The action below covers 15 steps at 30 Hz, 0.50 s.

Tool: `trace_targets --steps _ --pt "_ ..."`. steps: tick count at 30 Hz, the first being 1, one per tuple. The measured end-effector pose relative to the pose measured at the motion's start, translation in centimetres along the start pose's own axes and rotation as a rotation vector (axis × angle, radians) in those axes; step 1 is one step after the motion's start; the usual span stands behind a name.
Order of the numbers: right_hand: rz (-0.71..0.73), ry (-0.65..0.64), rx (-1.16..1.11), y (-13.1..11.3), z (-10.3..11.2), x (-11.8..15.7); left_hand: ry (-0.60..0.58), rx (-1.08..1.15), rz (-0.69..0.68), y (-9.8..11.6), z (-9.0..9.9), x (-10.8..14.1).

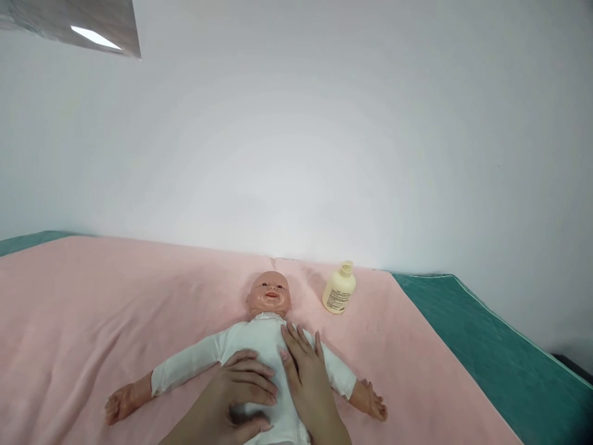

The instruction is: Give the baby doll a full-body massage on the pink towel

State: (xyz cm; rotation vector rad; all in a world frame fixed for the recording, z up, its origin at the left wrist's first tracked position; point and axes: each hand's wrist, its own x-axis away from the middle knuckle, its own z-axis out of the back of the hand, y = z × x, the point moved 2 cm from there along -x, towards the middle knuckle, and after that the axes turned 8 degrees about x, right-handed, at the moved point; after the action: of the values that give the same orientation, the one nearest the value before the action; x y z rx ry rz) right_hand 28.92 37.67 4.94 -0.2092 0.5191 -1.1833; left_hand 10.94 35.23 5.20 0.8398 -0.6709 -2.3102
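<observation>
A baby doll (259, 339) in a white cloth top lies on its back, head away from me and arms spread wide. My left hand (241, 392) rests on the left side of its torso, fingers stretched out and thumb apart. On the upper right of the chest lies my right hand (303, 371), flat, with its fingers spread and pointing toward the doll's shoulder. Neither hand grips anything. The doll's lower body falls outside the view. Beyond its right-hand arm stands a pale yellow pump bottle (340, 290) with dark print on its side.
A pink blanket (139, 296), creased on the left, lies under the doll and bottle. Green covering (486, 346) shows past its edge on the right and at the far left corner. A white wall (296, 136) rises behind. A clear, shiny sheet (92, 28) hangs at the upper left.
</observation>
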Motion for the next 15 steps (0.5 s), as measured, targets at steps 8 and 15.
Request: trace_targets --steps 8,15 --pt "0.008 0.007 -0.018 -0.1 0.1 0.0 -0.102 -0.123 0.101 -0.4 0.1 0.0" --pt "-0.001 -0.007 -0.046 -0.2 0.1 0.1 0.010 -0.248 0.129 -1.5 -0.3 0.2"
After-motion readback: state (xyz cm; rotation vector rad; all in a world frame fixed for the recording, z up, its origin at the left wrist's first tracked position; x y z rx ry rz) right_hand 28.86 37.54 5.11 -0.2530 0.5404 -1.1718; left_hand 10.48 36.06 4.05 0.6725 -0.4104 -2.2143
